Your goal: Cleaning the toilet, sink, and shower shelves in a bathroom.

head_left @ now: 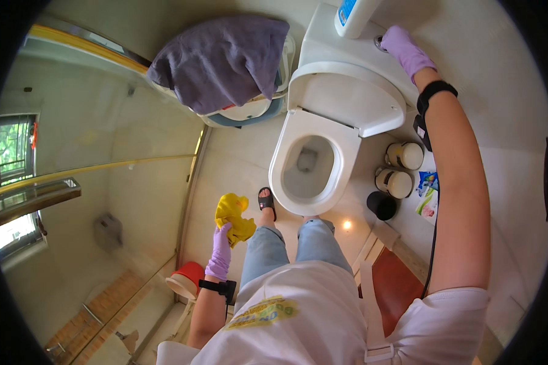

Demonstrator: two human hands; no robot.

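Toilet stood far centre, lid raised, seat down, bowl open. Right hand, purple-gloved, laid on cistern top, fingers together over flush button, seemingly pressed, though contact is blurred. Left hand held low at near left, clamped on yellow cloth. Flush step judged in hand; next, cloth to be brought to seat.

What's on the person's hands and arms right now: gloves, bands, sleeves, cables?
Both hands wear thin purple gloves: left hand, right hand. Each wrist carries a black strap with a small black device, left wrist band and right wrist band. A thin black cable runs beside the right forearm. Short white sleeves.
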